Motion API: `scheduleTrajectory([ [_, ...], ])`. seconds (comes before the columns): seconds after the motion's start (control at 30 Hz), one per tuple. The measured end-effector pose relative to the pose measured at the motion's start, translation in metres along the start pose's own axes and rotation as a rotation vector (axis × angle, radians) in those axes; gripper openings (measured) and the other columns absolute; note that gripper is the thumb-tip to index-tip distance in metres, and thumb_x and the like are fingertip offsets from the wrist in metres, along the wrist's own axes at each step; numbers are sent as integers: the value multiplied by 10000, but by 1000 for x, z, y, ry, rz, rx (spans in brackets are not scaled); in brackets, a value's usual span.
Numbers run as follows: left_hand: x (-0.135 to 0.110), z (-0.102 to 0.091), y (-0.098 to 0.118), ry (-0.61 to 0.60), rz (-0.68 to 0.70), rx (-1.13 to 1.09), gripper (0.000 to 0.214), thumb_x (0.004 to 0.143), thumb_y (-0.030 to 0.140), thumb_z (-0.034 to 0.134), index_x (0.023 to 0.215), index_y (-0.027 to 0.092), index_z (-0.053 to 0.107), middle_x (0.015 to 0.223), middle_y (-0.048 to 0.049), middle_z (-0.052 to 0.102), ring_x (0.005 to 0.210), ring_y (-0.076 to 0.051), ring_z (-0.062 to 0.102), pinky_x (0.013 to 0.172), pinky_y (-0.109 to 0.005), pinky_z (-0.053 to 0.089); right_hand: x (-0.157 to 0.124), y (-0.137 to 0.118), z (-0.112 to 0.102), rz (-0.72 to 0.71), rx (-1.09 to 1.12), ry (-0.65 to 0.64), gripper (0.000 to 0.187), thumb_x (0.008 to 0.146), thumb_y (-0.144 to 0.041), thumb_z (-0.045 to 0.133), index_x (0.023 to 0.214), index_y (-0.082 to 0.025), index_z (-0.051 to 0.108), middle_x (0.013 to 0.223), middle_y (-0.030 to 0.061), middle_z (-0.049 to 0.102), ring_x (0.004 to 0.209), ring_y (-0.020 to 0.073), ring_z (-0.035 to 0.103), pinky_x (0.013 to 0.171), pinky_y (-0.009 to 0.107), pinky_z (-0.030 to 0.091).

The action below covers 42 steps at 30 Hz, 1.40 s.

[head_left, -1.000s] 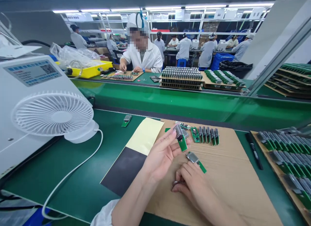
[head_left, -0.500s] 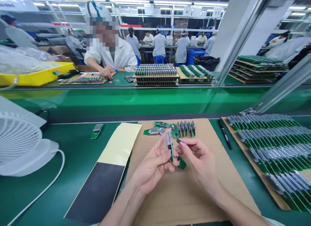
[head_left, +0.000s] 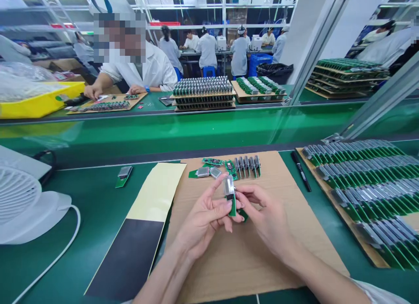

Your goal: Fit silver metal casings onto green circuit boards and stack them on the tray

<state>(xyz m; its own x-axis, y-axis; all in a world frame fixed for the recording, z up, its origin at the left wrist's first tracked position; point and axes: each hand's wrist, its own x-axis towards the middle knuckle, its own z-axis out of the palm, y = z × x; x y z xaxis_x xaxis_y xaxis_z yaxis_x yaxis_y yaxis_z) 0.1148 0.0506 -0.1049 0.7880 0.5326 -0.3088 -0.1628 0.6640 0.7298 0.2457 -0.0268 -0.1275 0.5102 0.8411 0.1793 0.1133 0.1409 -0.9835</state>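
Upright in my left hand (head_left: 209,219) is a small green circuit board (head_left: 233,207) with a grey display screen (head_left: 228,186) at its top end. Thumb and fingers close on its edges. My right hand (head_left: 266,216) is pinched at the right side of this board, its fingertips against the back. The small dark round disc seen between those fingertips earlier is now almost wholly hidden behind the board. Below the fingers, another green board (head_left: 242,214) shows in part. Under both hands lies a flat cardboard sheet (head_left: 262,269).
Loose boards (head_left: 203,172) and a row of upright boards (head_left: 248,166) sit at the cardboard's far end. Right are a black pen (head_left: 301,171) and a filled board rack (head_left: 363,195). Left are a black-and-yellow sheet (head_left: 131,251), one board (head_left: 123,176) and a white fan (head_left: 29,199). A co-worker (head_left: 137,68) sits opposite.
My right hand has brought the disc leftward against the back of the board. The board in my left hand has turned, showing more of its screen. The view has shifted slightly.
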Motion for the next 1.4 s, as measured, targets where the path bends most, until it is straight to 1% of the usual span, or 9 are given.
scheduleTrajectory([
  [0.13,-3,5,2,118,44,164,917,780,157,753,1523,159,215,780,-60,781,587,-128,713,588,-188,572,8,3,-5,222,280,-103,184,780,-379,704,857,-216,739,726,10,723,644,139,650,609,272,549],
  [0.27,-5,9,3,238,85,232,920,742,183,783,1502,95,273,739,-62,779,626,-162,730,634,-229,598,14,1,-9,447,436,-206,287,737,-452,765,904,-219,774,812,32,753,689,126,636,644,251,515],
  [0.33,-5,9,3,245,98,236,908,736,185,784,1499,117,296,730,-53,779,624,-167,728,610,-231,599,15,0,-9,524,476,-225,306,678,-413,825,913,-223,780,828,30,765,673,119,638,649,248,511],
  [0.4,-4,8,2,236,121,237,908,737,176,779,1505,179,296,730,-36,781,632,-168,727,584,-232,600,16,0,-9,568,498,-235,352,605,-352,880,922,-234,782,836,21,774,652,117,648,647,251,518],
  [0.47,-4,6,2,227,133,237,881,747,162,766,1500,215,313,733,-29,781,657,-172,729,571,-236,603,16,1,-8,584,507,-242,381,564,-312,904,919,-239,785,845,15,780,652,118,661,644,248,527],
  [0.6,-3,1,1,193,104,254,766,783,151,728,1467,205,387,724,-32,776,658,-163,723,578,-244,613,17,3,-7,583,517,-259,336,594,-295,891,910,-242,790,814,13,782,700,121,682,676,234,538],
  [0.83,-3,-5,6,105,48,249,796,786,151,738,1477,261,359,789,-34,785,721,-178,743,576,-228,607,17,2,-7,598,514,-249,320,609,-274,879,913,-226,792,836,28,786,731,143,685,715,261,543],
  [1.17,-2,-5,6,97,33,259,783,805,152,722,1480,279,347,811,-46,788,778,-209,751,509,-205,585,18,0,-8,613,566,-281,260,638,-244,860,889,-232,792,789,-9,777,662,101,660,678,206,530],
  [1.4,-2,-4,7,100,31,274,799,795,165,726,1486,266,337,804,-59,787,838,-263,751,422,-195,544,19,2,-8,614,594,-299,237,654,-227,848,885,-237,794,799,-13,779,685,102,676,695,199,533],
])
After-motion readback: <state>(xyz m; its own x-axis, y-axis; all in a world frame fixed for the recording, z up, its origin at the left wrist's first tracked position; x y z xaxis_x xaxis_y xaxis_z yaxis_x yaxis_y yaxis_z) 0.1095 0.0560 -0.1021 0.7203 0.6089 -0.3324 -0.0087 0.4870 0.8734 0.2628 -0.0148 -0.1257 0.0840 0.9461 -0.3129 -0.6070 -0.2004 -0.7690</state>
